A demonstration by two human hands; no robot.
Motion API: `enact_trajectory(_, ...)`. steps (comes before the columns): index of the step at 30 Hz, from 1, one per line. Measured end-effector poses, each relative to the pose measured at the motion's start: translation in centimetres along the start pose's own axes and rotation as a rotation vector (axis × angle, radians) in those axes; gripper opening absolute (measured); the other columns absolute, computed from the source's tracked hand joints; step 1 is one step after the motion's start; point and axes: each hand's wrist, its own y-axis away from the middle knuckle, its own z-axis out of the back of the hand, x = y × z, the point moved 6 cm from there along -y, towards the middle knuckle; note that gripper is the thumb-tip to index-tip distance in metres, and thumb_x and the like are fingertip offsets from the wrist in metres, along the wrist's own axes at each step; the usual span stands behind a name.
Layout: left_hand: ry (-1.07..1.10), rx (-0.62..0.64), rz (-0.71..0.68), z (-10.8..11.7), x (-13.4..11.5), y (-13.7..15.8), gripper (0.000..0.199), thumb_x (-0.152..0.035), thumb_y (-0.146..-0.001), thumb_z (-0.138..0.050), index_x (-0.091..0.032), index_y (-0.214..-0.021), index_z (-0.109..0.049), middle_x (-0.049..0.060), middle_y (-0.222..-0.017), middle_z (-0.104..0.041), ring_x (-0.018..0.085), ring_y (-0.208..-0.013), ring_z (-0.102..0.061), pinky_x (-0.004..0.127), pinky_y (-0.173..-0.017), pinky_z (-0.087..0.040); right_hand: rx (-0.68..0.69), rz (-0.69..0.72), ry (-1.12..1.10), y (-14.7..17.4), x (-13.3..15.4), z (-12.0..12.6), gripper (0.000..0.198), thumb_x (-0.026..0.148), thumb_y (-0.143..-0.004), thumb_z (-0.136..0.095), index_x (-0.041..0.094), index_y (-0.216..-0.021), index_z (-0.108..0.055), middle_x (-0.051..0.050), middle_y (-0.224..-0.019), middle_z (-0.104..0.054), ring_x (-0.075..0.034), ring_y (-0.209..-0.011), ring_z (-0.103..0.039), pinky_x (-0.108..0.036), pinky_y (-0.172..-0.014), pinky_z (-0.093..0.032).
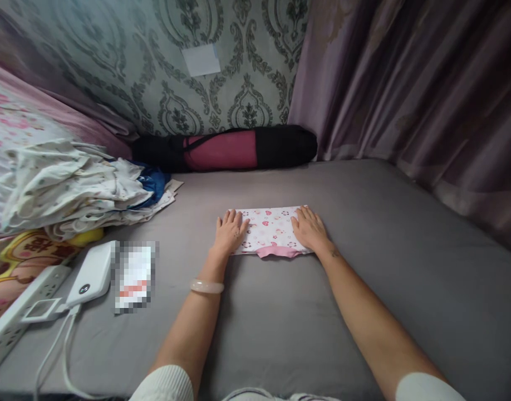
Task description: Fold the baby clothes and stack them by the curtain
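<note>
Beneath the person's bare left hand (230,230) and bare right hand (310,228), both flat and grasping nothing, lies a folded, rectangular white-and-pink patterned cloth (267,229), touched at opposite ends.

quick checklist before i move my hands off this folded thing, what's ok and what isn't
1. Left hand flat on the left end of the folded patterned garment: ok.
2. Right hand flat on the right end: ok.
3. Pink trim straight along the near edge: not ok, it looks wavy.
4. Inner layers smooth: cannot tell, the top layer hides them.
5. Heap of clothes apart from the garment: ok, bare gray sheet shows between.
6. White power bank away from both hands: ok, it lies well off to the left.
</note>
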Motion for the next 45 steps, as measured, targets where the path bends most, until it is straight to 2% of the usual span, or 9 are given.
enact_trajectory(11,-0.011,-0.015,0.0,0.2,0.1,0.2,0.055,-0.048,-0.098,-0.021,-0.019,-0.14,-0.042,0.012,-0.153,-0.035,0.027,-0.144,-0.025,0.053,-0.116,-0.019,-0.01,0.006,0.016,0.0,0.0,0.0,0.055,0.033,-0.098,-0.024,0.004,-0.141,-0.042,-0.017,-0.15,-0.038,-0.028,-0.141,-0.028,-0.046,-0.114,-0.021)
enact_trajectory(18,-0.039,-0.108,-0.006,1.2,-1.7,0.3,0.058,-0.05,-0.098,-0.021,-0.017,-0.139,-0.045,0.012,-0.15,-0.04,0.027,-0.144,-0.025,0.049,-0.118,-0.016,-0.063,0.07,0.005,0.4,2.1,0.7,0.054,0.033,-0.098,-0.024,0.005,-0.14,-0.044,-0.017,-0.148,-0.041,-0.027,-0.139,-0.032,-0.044,-0.115,-0.018)
enact_trajectory(24,-0.018,-0.02,-0.029,0.1,-2.4,0.4,0.056,-0.048,-0.097,-0.026,-0.015,-0.141,-0.04,0.015,-0.152,-0.037,0.027,-0.143,-0.028,0.048,-0.116,-0.022,-0.045,0.076,0.009,0.5,2.5,0.0,0.053,0.031,-0.097,-0.026,0.005,-0.139,-0.045,-0.015,-0.149,-0.041,-0.026,-0.138,-0.032,-0.044,-0.116,-0.016)
enact_trajectory(30,-0.01,-0.034,-0.033,0.3,-2.2,0.4,0.055,-0.048,-0.097,-0.027,-0.015,-0.138,-0.043,0.016,-0.151,-0.037,0.028,-0.142,-0.03,0.049,-0.115,-0.022,-0.048,0.071,0.004,0.5,2.5,0.1,0.053,0.031,-0.097,-0.026,0.006,-0.138,-0.046,-0.015,-0.148,-0.041,-0.026,-0.138,-0.032,-0.044,-0.115,-0.017)
enact_trajectory(37,-0.056,-0.132,-0.062,0.7,-3.7,0.9,0.058,-0.048,-0.097,-0.026,-0.01,-0.137,-0.046,0.018,-0.148,-0.041,0.03,-0.141,-0.031,0.049,-0.117,-0.018,-0.039,0.083,-0.022,0.6,3.8,0.4,0.052,0.031,-0.097,-0.027,0.007,-0.14,-0.044,-0.015,-0.149,-0.04,-0.027,-0.139,-0.032,-0.045,-0.115,-0.018)
enact_trajectory(40,-0.048,-0.157,-0.09,0.2,-4.9,1.0,0.061,-0.049,-0.097,-0.023,-0.009,-0.138,-0.046,0.019,-0.148,-0.041,0.03,-0.141,-0.031,0.05,-0.117,-0.017,-0.061,0.101,-0.027,0.9,4.8,0.5,0.052,0.03,-0.098,-0.027,0.006,-0.14,-0.044,-0.015,-0.149,-0.04,-0.027,-0.14,-0.031,-0.045,-0.115,-0.017)
enact_trajectory(45,-0.042,-0.119,-0.101,-1.2,-5.5,1.0,0.061,-0.049,-0.097,-0.026,-0.009,-0.14,-0.044,0.019,-0.149,-0.04,0.033,-0.14,-0.032,0.052,-0.114,-0.024,-0.072,0.1,-0.025,1.2,5.4,0.0,0.05,0.03,-0.097,-0.03,0.007,-0.139,-0.047,-0.015,-0.148,-0.041,-0.027,-0.139,-0.032,-0.044,-0.115,-0.017)
